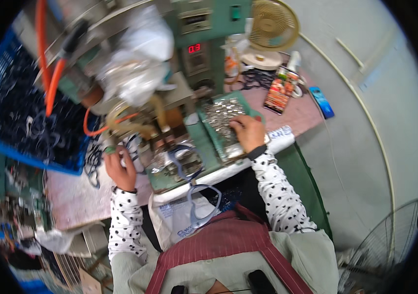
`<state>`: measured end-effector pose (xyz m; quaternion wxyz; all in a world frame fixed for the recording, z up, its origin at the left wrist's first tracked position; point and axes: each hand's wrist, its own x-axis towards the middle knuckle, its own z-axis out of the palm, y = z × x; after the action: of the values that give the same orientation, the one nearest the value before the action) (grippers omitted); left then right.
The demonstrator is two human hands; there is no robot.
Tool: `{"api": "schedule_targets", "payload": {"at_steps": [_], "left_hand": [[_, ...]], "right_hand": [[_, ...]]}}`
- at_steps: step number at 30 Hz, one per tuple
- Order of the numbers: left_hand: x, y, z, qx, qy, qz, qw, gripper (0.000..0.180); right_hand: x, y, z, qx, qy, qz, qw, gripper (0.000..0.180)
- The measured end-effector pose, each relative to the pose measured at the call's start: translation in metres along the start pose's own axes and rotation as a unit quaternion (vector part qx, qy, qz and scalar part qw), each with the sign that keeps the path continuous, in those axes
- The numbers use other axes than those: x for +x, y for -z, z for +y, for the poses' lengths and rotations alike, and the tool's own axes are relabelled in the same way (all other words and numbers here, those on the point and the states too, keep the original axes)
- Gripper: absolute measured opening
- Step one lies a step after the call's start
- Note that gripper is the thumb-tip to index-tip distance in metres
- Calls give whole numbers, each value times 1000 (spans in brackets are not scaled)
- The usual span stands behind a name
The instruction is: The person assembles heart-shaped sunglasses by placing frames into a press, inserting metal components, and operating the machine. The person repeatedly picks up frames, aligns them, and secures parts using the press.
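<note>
My right hand (249,132) reaches into a heap of small shiny metal parts (226,117) on a green tray (210,131), its fingertips pinched together at the pile. Any single piece between them is too small to make out. To the left of the machine, my left hand (120,169) has its fingers stretched forward and apart, with a green cover (110,149) on one finger. A blue eyeglass frame (187,164) sits at the machine's working head (165,139). Nearer to me, a second pale blue eyeglass frame (192,208) is at the table edge, above my apron.
A blue crate (32,159) full of dark frame pieces stands at the left. Orange hoses (54,88) and a clear plastic bag (138,68) hang about the green machine (209,19). A small fan (270,24), a phone (321,102) and a patterned phone-shaped thing (281,90) are at the right.
</note>
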<state>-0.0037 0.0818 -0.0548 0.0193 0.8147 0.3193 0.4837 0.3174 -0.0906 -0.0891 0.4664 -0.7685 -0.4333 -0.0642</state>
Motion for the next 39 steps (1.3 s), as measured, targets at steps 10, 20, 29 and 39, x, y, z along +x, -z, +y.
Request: {"api": "schedule_targets", "payload": {"at_steps": [10,20,29,39], "left_hand": [[-30,-83,-115,405,112,-193,887,27],[-1,16,-63,218,69,-39,973,16],[8,47,110,-77,-244,-118,959,38],[12,21,129,-230,-310,-107,917,36]], "right_hand": [[-1,1,6,-23,-14,50,998,9],[5,11,-18,-18,58,69,996,6],[9,38,-121,260,9,-108,960,16],[8,21,-159,317,-104,-205,920,40]]}}
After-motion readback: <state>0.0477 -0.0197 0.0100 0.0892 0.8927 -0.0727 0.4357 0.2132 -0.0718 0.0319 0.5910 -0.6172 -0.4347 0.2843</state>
